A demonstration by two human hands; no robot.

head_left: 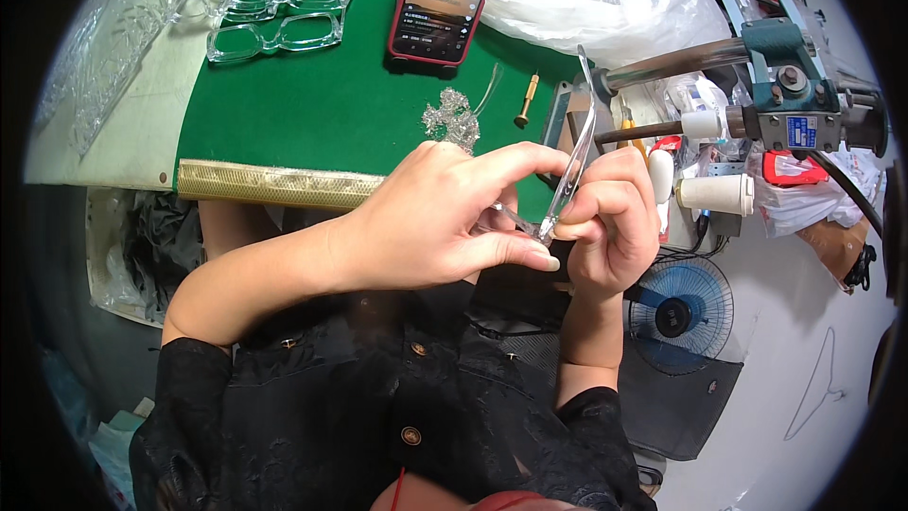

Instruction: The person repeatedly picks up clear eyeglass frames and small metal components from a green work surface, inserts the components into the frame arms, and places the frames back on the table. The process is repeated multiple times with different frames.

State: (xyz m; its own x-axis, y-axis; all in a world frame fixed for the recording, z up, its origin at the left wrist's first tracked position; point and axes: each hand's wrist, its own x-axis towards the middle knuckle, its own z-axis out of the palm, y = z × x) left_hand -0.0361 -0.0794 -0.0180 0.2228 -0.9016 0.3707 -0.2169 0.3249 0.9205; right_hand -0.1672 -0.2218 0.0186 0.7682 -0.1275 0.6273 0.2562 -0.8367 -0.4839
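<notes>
Blue label (802, 132) marks machine (780, 43); left hand (430, 213) and right hand (619, 222) hold clear eyewear (577, 161).

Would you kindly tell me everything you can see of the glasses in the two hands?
The glasses look like clear, shiny plastic. One long, slender arm points up the picture, slightly curved, with a small bright, silvery-looking patch at its lower end. The left hand holds the part beside that end and hides most of it; the right hand pinches close by from the other side. They are held up near the close edge of the green mat. Whether lenses are fitted cannot be told.
</notes>
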